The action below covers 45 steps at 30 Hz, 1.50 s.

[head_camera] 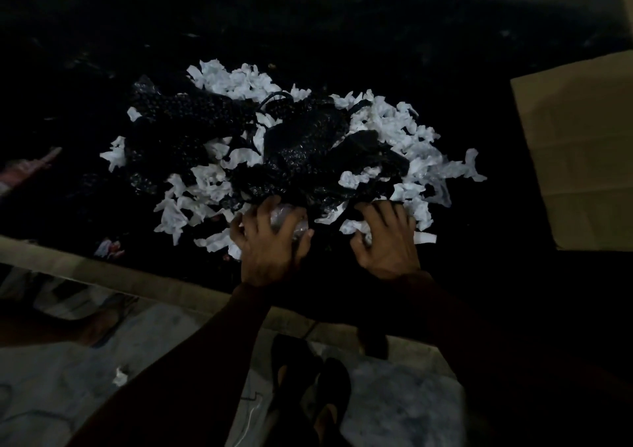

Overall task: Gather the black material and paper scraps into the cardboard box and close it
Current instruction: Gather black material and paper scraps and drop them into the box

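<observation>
Two hands digging in: left hand [270, 241] curls its fingers round a pale wad [285, 217], right hand [387, 241] clutches paper scraps [352, 225].

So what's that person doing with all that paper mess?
A person has both hands at the near edge of a pile of white scraps tangled with black material. The left hand curls round a pale wad. The right hand grips scraps. A cardboard flap lies open at the right, so nothing is closed yet.
</observation>
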Each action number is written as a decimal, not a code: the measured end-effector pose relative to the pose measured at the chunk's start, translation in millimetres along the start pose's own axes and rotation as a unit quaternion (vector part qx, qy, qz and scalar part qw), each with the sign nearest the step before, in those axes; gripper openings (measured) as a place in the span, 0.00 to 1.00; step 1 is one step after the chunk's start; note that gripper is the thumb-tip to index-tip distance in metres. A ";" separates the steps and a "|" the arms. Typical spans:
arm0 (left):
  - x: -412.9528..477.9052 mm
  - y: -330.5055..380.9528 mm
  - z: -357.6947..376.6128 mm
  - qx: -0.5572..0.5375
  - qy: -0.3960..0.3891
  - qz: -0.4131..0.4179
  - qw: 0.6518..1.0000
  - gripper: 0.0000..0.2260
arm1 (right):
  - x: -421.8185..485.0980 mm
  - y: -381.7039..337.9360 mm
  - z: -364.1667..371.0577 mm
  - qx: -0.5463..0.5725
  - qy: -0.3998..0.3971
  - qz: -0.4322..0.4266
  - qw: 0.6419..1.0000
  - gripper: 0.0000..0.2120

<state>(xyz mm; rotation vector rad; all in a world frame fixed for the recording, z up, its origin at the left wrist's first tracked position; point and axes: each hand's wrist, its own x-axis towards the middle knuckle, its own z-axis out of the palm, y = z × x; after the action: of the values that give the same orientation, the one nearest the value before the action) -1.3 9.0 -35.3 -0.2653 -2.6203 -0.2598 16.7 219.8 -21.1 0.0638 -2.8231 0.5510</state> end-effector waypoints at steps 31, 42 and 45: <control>-0.6 -7.7 -2.9 -0.141 -0.090 -0.069 0.983 0.16 | 0.7 2.2 12.2 0.035 0.056 -0.083 0.994 0.10; 40.8 0.1 -48.1 -0.201 -0.047 -0.040 0.978 0.16 | 24.9 -6.1 -21.5 0.133 0.055 0.025 0.989 0.12; 79.6 3.0 -70.8 -0.197 -0.045 -0.040 0.979 0.18 | 43.4 -12.0 -49.6 0.162 0.083 0.035 0.983 0.14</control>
<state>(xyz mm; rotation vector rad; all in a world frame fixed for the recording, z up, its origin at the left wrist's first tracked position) -37.1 6.6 65.0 -0.3088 -2.6538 -0.8158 -11.7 227.6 39.0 -0.0181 -2.5570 0.9809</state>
